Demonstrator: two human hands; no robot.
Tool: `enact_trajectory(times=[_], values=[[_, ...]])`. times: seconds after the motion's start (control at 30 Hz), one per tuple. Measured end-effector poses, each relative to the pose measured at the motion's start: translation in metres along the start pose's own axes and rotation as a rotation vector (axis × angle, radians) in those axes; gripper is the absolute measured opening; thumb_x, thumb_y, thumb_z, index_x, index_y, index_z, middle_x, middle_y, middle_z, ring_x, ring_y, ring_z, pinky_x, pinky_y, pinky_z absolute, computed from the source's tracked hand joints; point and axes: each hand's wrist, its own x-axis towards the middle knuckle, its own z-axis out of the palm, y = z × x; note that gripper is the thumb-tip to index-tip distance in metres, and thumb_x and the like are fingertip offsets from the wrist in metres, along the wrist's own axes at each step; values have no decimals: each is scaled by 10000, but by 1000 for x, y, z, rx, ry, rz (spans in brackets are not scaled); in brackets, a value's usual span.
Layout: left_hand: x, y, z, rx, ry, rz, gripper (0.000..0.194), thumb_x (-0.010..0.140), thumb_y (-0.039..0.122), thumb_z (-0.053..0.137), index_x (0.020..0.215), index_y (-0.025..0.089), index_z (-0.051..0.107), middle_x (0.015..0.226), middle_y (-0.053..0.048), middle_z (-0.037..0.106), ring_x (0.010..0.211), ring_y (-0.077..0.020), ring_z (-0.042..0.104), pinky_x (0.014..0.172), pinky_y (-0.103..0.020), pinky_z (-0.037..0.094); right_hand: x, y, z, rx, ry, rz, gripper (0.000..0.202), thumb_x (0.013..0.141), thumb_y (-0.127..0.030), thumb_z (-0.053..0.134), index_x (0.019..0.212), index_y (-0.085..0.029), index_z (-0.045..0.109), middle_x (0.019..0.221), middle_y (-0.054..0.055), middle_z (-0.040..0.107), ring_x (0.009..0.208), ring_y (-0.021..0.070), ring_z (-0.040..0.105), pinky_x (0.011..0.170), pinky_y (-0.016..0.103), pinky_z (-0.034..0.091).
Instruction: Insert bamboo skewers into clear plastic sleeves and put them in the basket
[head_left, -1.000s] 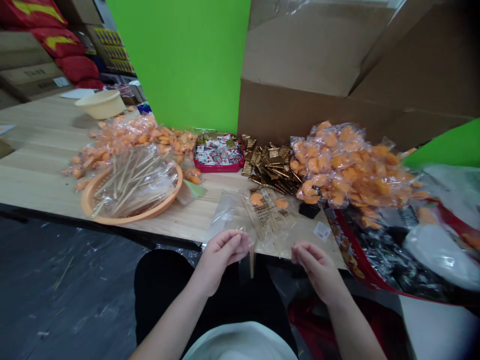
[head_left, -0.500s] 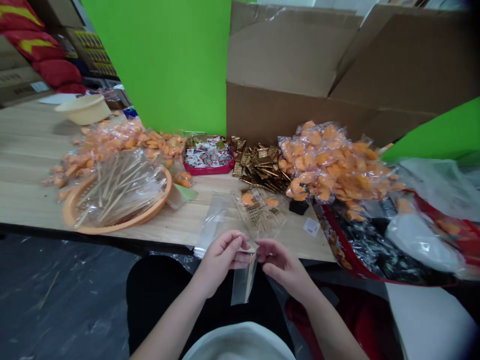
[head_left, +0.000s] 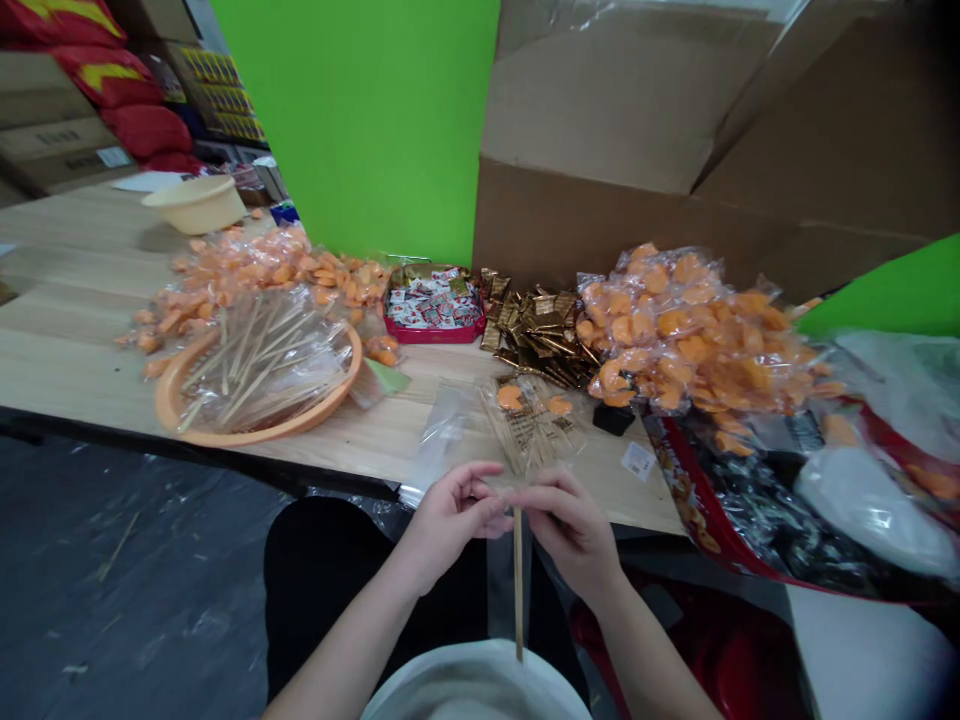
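My left hand pinches the top of a clear plastic sleeve at the table's front edge. Close beside it, my right hand has its fingers closed on the upper end of thin wooden sticks, which hang down in or against the sleeve. Below them is a white tub near my lap. Just beyond my hands lie clear packets with sticks and orange pieces, and left of these is a stack of clear sleeves.
An orange basket of stick packets stands left. A pink tray of sachets, gold sachets, bagged orange pieces and a black item lie ahead and right. Cardboard stands behind.
The sticks hang lower and straighter, down to the tub's rim. My right hand's fingers have closed in on their top. The whole view has shifted slightly.
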Motion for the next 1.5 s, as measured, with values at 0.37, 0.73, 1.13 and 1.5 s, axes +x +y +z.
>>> enact_trajectory(times=[0.37, 0.73, 1.13, 1.5], values=[[1, 5, -11, -112, -120, -187, 325, 774, 331, 604, 1055, 168, 603, 840, -61, 659, 727, -148, 645, 732, -310, 514, -9, 4, -1, -276, -9, -151, 410, 790, -50, 512, 1098, -293, 629, 826, 32, 510, 745, 136, 538, 630, 250, 462], [8, -1, -4, 109, -18, -18, 477, 688, 298, 704, 1110, 139, 547, 772, -48, 686, 713, -158, 650, 700, -287, 505, -6, 10, -8, 149, 67, 327, 336, 844, -277, 444, 1159, -228, 550, 916, 63, 575, 744, 155, 575, 563, 249, 495], [4, -20, -19, 60, 89, -52, 512, 696, 311, 685, 1142, 160, 483, 746, -21, 659, 684, -147, 638, 688, -288, 506, 3, 19, 22, 284, -63, 741, 323, 731, -441, 605, 910, -174, 629, 687, 3, 594, 577, 119, 553, 426, 191, 437], [-9, -33, -51, 323, -181, -198, 339, 768, 380, 590, 1005, 138, 593, 747, -58, 666, 581, -146, 633, 590, -257, 467, 5, 37, 23, 451, 141, 859, 415, 735, -542, 558, 808, -140, 629, 620, 13, 573, 519, 117, 544, 424, 203, 416]])
